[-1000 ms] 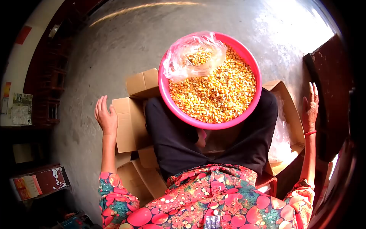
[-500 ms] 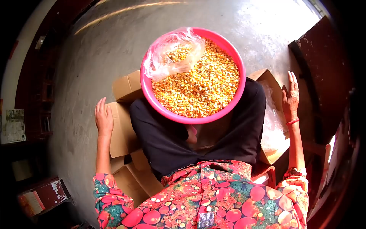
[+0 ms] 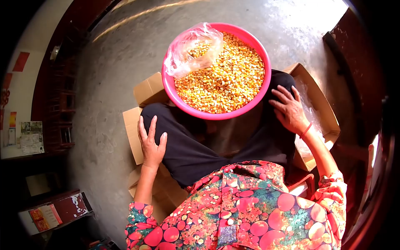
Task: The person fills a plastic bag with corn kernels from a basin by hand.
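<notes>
I count 1 pink basin (image 3: 216, 116), 1 plastic bag (image 3: 179, 62), corn kernels (image 3: 227, 89) too many to tally. Hands, 2: left hand (image 3: 152, 148), right hand (image 3: 291, 113). 1 red bracelet (image 3: 306, 130). 1 patterned shirt (image 3: 254, 204), 1 pair of dark trousers (image 3: 183, 152). Right side, 1 cardboard box (image 3: 320, 95); left-side cardboard (image 3: 148, 90), box count unclear.

The left hand (image 3: 152, 146) and right hand (image 3: 290, 111) have moved inward to the dark trousers (image 3: 189, 156).

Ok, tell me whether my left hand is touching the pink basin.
Apart. The head view shows the left hand at the dark trousers, its fingertips below and left of the basin, with dark cloth visible between.
</notes>
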`<state>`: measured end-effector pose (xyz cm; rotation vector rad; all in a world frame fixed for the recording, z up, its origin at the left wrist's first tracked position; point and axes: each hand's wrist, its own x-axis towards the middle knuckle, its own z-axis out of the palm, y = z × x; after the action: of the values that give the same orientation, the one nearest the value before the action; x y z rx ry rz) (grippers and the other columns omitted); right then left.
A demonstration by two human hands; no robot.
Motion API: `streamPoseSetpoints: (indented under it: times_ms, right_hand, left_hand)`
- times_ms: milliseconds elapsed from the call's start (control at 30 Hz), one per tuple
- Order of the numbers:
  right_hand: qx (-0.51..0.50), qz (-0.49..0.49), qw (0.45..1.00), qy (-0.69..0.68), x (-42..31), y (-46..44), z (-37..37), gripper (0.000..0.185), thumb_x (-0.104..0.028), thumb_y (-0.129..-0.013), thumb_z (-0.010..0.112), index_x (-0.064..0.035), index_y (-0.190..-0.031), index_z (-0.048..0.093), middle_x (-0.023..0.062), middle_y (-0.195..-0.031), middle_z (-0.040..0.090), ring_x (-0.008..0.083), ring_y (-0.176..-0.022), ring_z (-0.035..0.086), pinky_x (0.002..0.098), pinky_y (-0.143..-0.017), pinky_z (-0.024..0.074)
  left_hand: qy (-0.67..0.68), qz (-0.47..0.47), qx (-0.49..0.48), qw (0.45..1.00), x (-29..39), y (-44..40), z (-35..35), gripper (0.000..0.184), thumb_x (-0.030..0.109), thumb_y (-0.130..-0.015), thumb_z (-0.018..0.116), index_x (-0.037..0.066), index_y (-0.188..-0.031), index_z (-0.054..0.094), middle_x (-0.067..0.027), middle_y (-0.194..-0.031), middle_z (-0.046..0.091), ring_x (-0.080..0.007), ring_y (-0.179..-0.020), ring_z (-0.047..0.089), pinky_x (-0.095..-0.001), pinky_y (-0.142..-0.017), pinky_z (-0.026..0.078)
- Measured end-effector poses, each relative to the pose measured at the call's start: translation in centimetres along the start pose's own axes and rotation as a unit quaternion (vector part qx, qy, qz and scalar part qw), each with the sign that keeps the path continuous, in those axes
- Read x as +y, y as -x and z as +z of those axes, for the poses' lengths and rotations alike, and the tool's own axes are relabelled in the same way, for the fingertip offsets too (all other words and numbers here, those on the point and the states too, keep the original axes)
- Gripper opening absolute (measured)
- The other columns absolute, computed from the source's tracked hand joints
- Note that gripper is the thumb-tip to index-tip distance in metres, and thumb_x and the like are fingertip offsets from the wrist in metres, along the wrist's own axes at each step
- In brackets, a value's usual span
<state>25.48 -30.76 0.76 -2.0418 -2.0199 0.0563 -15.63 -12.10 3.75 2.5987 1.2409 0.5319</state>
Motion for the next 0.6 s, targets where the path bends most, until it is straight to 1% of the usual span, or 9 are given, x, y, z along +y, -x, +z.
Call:
streamPoseSetpoints:
  times_ms: [33, 67, 100, 167, 267, 367, 433, 500, 600]
  right_hand:
    - [0.022, 0.016, 1.000, 0.013, 1.1, -0.6, 0.5, 0.031, -0.014, -0.076, 0.058, -0.0145, -0.107, 0.062, 0.0084, -0.129, 0.048, 0.0265, -0.128, 0.036, 0.0511, -0.105, 0.0212]
    - [0.023, 0.036, 0.999, 0.012, 2.0, -1.2, 0.8, 0.032, -0.012, -0.077, 0.057, -0.0159, -0.108, 0.062, 0.0086, -0.132, 0.045, 0.0262, -0.129, 0.034, 0.0506, -0.105, 0.0214]
    - [0.014, 0.056, 0.998, 0.009, 2.5, -1.5, 0.9, 0.034, -0.009, -0.078, 0.056, -0.0143, -0.111, 0.060, 0.0090, -0.133, 0.044, 0.0273, -0.130, 0.033, 0.0491, -0.107, 0.0195]
    - [0.044, 0.075, 0.996, 0.002, 3.1, -1.8, 1.9, 0.032, -0.011, -0.077, 0.056, -0.0159, -0.109, 0.062, 0.0078, -0.131, 0.047, 0.0261, -0.129, 0.034, 0.0495, -0.106, 0.0214]
    - [0.047, 0.063, 0.996, 0.032, 2.0, -1.5, 2.0, 0.032, -0.011, -0.078, 0.056, -0.0160, -0.108, 0.062, 0.0076, -0.130, 0.048, 0.0260, -0.129, 0.034, 0.0491, -0.105, 0.0219]
    - [0.044, 0.059, 0.997, 0.028, 1.3, -1.5, 1.4, 0.031, -0.010, -0.078, 0.055, -0.0160, -0.108, 0.062, 0.0074, -0.129, 0.049, 0.0260, -0.128, 0.035, 0.0488, -0.105, 0.0225]
    - [0.051, 0.058, 0.997, 0.023, 1.6, -1.6, 1.6, 0.030, -0.008, -0.078, 0.055, -0.0152, -0.106, 0.063, 0.0082, -0.127, 0.050, 0.0267, -0.128, 0.036, 0.0490, -0.105, 0.0225]
    - [0.050, 0.055, 0.997, 0.023, 1.5, -1.7, 1.4, 0.030, -0.008, -0.078, 0.054, -0.0146, -0.105, 0.063, 0.0090, -0.127, 0.050, 0.0275, -0.127, 0.036, 0.0492, -0.105, 0.0221]
    - [0.044, 0.050, 0.997, 0.026, 1.1, -1.9, 1.1, 0.030, -0.008, -0.079, 0.052, -0.0135, -0.106, 0.063, 0.0097, -0.129, 0.048, 0.0291, -0.128, 0.035, 0.0497, -0.106, 0.0211]
  left_hand:
    - [-0.008, 0.002, 0.003, 1.000, 0.0, 0.0, 0.1, 0.058, 0.018, -0.080, 0.061, 0.015, -0.134, 0.041, -0.0239, -0.143, 0.021, -0.0409, -0.130, 0.024, -0.0467, -0.106, 0.024]
    - [-0.009, 0.003, 0.005, 1.000, 0.1, 0.0, 0.2, 0.058, 0.018, -0.080, 0.061, 0.015, -0.134, 0.041, -0.0239, -0.143, 0.021, -0.0409, -0.130, 0.024, -0.0467, -0.106, 0.024]
    - [-0.018, 0.001, 0.006, 1.000, 0.3, 0.1, 0.3, 0.058, 0.018, -0.079, 0.061, 0.016, -0.134, 0.042, -0.0236, -0.143, 0.021, -0.0415, -0.130, 0.024, -0.0473, -0.106, 0.024]
    - [-0.026, -0.003, 0.005, 1.000, 0.7, 0.2, 0.4, 0.058, 0.017, -0.079, 0.061, 0.017, -0.134, 0.042, -0.0233, -0.143, 0.021, -0.0421, -0.130, 0.023, -0.0479, -0.106, 0.024]
    - [-0.075, 0.032, 0.000, 0.997, 1.9, 0.5, 0.6, 0.055, 0.017, -0.076, 0.062, 0.019, -0.130, 0.048, -0.0224, -0.143, 0.023, -0.0439, -0.130, 0.022, -0.0498, -0.106, 0.023]
    - [-0.063, 0.041, -0.022, 0.997, 3.1, 1.2, 0.7, 0.051, 0.017, -0.075, 0.062, 0.018, -0.125, 0.053, -0.0177, -0.144, 0.025, -0.0438, -0.131, 0.020, -0.0496, -0.106, 0.022]
    - [-0.047, 0.048, -0.040, 0.997, 3.4, 1.8, 1.3, 0.048, 0.019, -0.074, 0.063, 0.019, -0.122, 0.056, -0.0141, -0.144, 0.027, -0.0410, -0.133, 0.019, -0.0490, -0.107, 0.021]
    - [-0.061, 0.050, -0.065, 0.995, 4.3, 2.1, 1.3, 0.044, 0.018, -0.075, 0.063, 0.018, -0.119, 0.059, -0.0124, -0.145, 0.027, -0.0395, -0.134, 0.018, -0.0477, -0.107, 0.020]
    - [-0.069, 0.044, -0.060, 0.995, 4.5, 1.9, 1.0, 0.043, 0.020, -0.073, 0.064, 0.019, -0.117, 0.060, -0.0097, -0.144, 0.030, -0.0368, -0.134, 0.018, -0.0487, -0.106, 0.020]
